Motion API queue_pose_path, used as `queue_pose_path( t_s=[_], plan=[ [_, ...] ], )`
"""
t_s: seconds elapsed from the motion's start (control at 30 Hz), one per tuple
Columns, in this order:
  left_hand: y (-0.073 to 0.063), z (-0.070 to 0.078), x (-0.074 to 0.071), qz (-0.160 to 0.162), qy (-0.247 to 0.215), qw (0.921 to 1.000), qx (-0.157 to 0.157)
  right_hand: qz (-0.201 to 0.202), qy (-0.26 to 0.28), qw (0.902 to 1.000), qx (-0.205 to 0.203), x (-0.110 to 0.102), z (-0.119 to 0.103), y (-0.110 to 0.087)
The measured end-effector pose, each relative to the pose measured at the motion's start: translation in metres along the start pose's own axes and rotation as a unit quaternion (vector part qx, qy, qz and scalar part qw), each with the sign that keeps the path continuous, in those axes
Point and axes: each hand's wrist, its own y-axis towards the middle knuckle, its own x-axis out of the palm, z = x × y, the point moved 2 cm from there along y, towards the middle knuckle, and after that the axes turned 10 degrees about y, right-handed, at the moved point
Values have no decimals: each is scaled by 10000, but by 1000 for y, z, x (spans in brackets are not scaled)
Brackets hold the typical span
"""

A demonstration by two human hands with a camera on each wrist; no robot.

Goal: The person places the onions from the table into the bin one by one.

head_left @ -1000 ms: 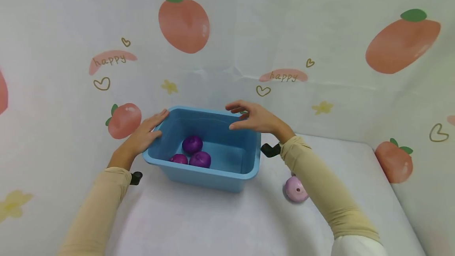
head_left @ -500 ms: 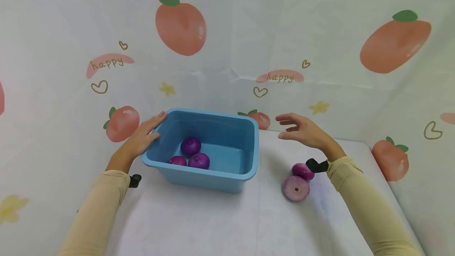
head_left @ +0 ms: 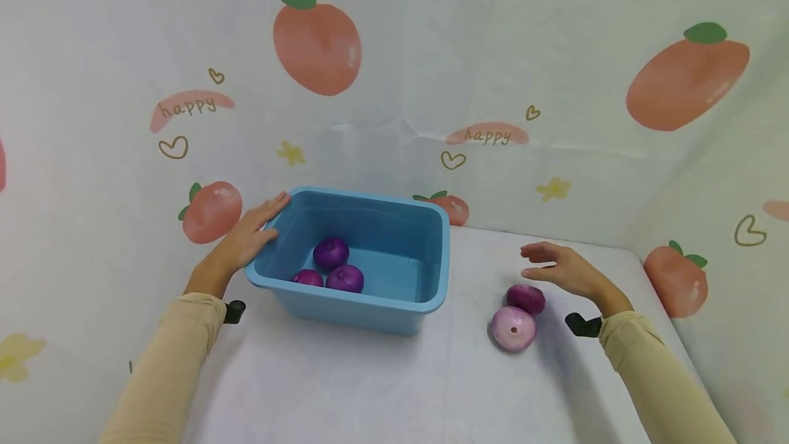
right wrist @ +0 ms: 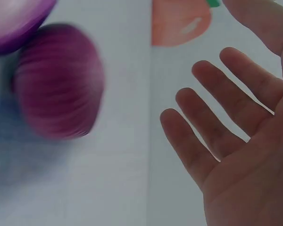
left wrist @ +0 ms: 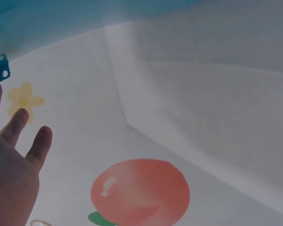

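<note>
A light blue plastic bin [head_left: 351, 314] stands left of centre in the head view. My left hand [head_left: 242, 244] rests on its left rim with fingers extended. Three purple onions lie inside: one at the back [head_left: 331, 253], one in front [head_left: 345, 279], and a third onion [head_left: 307, 277] partly hidden by the front rim. To the right, a dark purple onion [head_left: 526, 299] touches a paler onion [head_left: 514, 329] on the table. My right hand [head_left: 570, 270] hovers just above and behind this pair, fingers spread and holding nothing. The right wrist view shows its bare palm [right wrist: 254, 174] beside the dark onion.
White cloth covers the table [head_left: 394, 389]. Behind it hangs a white backdrop [head_left: 394, 88] printed with fruit, hearts and the word "happy". A black wrist mount [head_left: 582, 325] sits at the right cuff, another black mount [head_left: 234, 312] at the left.
My right hand has moved from above the bin rightward, then down toward the two onions on the table, which its sleeve partly covered before. My left hand and the bin stay put.
</note>
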Motion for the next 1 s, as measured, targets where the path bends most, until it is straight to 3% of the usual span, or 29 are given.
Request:
queue_pose_path(
  t_s=[0.4, 0.67, 1.0],
  plan=[
    [-1, 3, -1, 19, -23, 10000, 35, -295, -5, 9990, 346, 20, 28, -9],
    [-1, 5, -3, -27, -6, 10000, 30, -622, -253, 9972, 343, 31, 35, -8],
    [-2, 4, -1, 29, -40, 10000, -30, -591, -180, 9971, 438, 31, 40, -8]
  ],
)
